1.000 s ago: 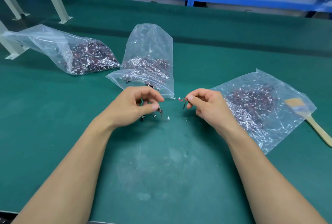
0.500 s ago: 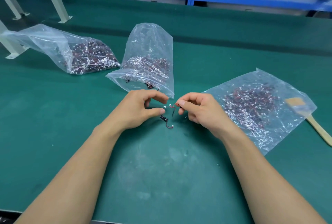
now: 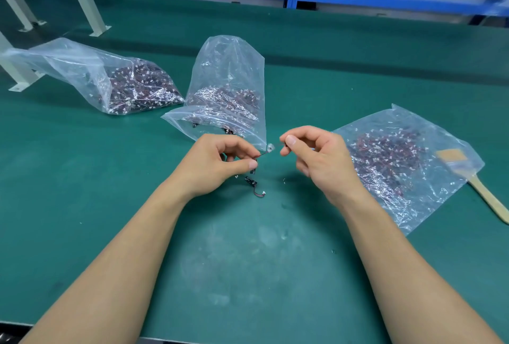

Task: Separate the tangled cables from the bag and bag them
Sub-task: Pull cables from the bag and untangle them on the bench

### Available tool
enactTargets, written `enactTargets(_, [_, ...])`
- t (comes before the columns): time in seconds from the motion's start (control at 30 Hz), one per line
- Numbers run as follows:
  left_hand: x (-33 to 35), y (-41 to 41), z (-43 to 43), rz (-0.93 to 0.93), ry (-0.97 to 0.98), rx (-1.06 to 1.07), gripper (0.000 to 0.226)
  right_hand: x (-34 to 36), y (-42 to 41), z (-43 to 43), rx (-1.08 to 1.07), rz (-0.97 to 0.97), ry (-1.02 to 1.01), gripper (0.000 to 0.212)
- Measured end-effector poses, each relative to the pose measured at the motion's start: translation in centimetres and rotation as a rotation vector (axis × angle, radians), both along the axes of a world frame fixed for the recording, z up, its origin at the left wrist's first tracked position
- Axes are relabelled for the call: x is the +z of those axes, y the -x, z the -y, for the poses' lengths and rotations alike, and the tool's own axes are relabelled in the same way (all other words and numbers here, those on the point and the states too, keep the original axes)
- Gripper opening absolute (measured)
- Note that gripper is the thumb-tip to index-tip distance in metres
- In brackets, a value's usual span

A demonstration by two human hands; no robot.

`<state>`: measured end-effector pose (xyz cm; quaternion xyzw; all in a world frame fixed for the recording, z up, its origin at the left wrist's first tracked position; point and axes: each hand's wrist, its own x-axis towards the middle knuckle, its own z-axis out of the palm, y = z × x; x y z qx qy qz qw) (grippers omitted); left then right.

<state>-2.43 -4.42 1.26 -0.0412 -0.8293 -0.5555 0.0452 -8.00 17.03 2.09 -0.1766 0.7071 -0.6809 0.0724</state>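
Head view: both hands held over the green bench point(image 3: 248, 274), close but apart, w/ one thin cable point(image 3: 264, 153) stretched between them. Left hand point(image 3: 217, 167) pinches its end btwn thumb & forefinger, other fingers curled under. Right hand point(image 3: 316, 156) pinches the opp. end the same way; a white connector sits on the cable just short of the right fingertips. Loose cables point(image 3: 251, 181) lie on the bench just below the left thumb. Middle bag point(image 3: 228, 68), clear plastic, stands just beyond the left hand, cables heaped in its base. Left bag point(image 3: 110, 79) lies further out to the left. Right bag point(image 3: 399, 150) lies flat just right of the right hand, and a brush point(image 3: 482, 192) rests at its far edge.
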Motion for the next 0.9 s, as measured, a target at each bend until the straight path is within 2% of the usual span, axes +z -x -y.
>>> enactTargets(0.17, [0.2,0.0,0.9,0.026,-0.011,0.044,0.011,0.1,0.6,-0.7,-0.051,-0.070,0.038,0.021])
enactTargets(0.23, [0.4,0.0,1.3,0.018,-0.003,0.050,0.010,-0.1,0.7,-1.1,-0.004,-0.077,-0.044,0.023])
enactTargets(0.37, [0.8,-0.2,1.9,0.047,0.025,0.015,0.010,-0.8,0.6,-1.1,0.103,-0.107,-0.348,0.023])
enactTargets(0.47, [0.9,-0.5,2.5,0.101,0.043,0.008,0.013,-1.3,0.7,-0.9,0.075,-0.159,-0.525,0.017])
enactTargets(0.77, [0.9,-0.7,4.7,0.193,0.254,0.081,0.021,-2.0,0.5,-0.6,0.014,-0.222,-0.749,0.018])
enactTargets(0.9, [1.0,-0.8,5.4,0.215,0.330,0.113,0.024,-1.9,0.5,-0.6,0.007,-0.257,-0.757,0.025])
